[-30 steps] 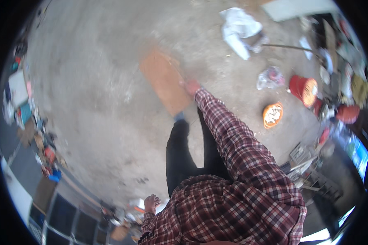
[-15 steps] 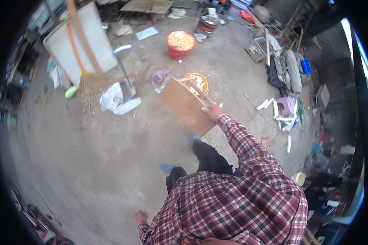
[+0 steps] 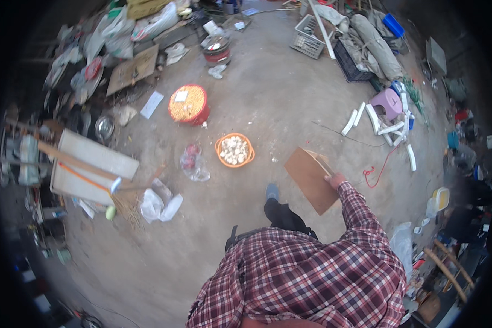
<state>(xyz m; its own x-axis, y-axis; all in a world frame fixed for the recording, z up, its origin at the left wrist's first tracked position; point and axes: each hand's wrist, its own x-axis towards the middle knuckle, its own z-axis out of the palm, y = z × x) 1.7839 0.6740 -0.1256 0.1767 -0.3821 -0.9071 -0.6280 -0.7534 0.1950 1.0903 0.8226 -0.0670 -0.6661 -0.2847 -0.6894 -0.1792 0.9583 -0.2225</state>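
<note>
My right hand [image 3: 336, 179] is closed around the upper edge of a brown wooden board [image 3: 311, 177] with a pale wooden frame on its far side. The board hangs tilted at arm's length, right of my blue shoe [image 3: 272, 191]. My left hand is out of sight; only its plaid sleeve [image 3: 208, 300] shows at the lower edge. Ahead and left of the board, an orange basket [image 3: 249, 158] on the concrete floor holds whitish lumps. Beyond it stands a red bucket [image 3: 201, 117] heaped with small yellow-orange pieces, a white card on top.
A clear bag with reddish contents [image 3: 191, 158] lies left of the basket. Further left are a white plastic bag [image 3: 161, 205], a straw broom [image 3: 128, 210] and a pale panel [image 3: 74, 153]. On the right, white strips [image 3: 372, 117] surround a purple stool [image 3: 387, 103] near a red cord [image 3: 373, 175].
My view has turned to the right. The board has swung right, away from the orange basket, still in my right hand. My left hand has gone out of view.
</note>
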